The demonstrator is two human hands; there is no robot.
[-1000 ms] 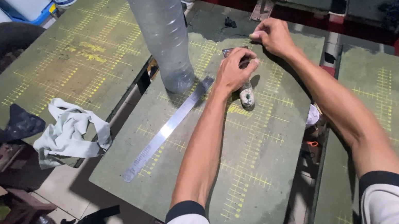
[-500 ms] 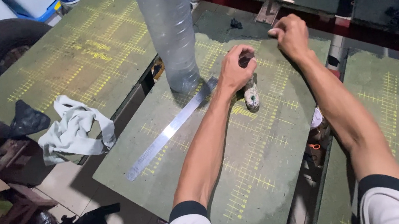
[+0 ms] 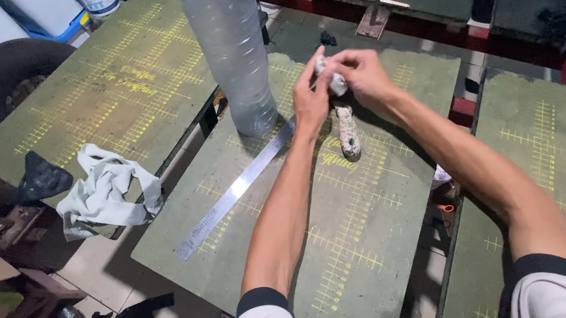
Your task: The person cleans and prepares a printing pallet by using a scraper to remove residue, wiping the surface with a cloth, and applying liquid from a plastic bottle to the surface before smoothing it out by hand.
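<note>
Both hands meet above the green bench (image 3: 354,245). The left hand (image 3: 310,100) and the right hand (image 3: 364,77) have their fingers pinched shut on a small white wad (image 3: 336,83) held between them. Just below lies a paint-smeared tool (image 3: 349,133). A clear plastic bottle (image 3: 230,48) stands just beside the left hand, a steel ruler (image 3: 236,191) lying at its foot.

I can't tell what the small white piece (image 3: 337,83) is, pinched between my left hand (image 3: 310,100) and right hand (image 3: 363,80); fingers cover most of it. The clear plastic bottle (image 3: 230,48) loses its top at the frame's upper edge
</note>
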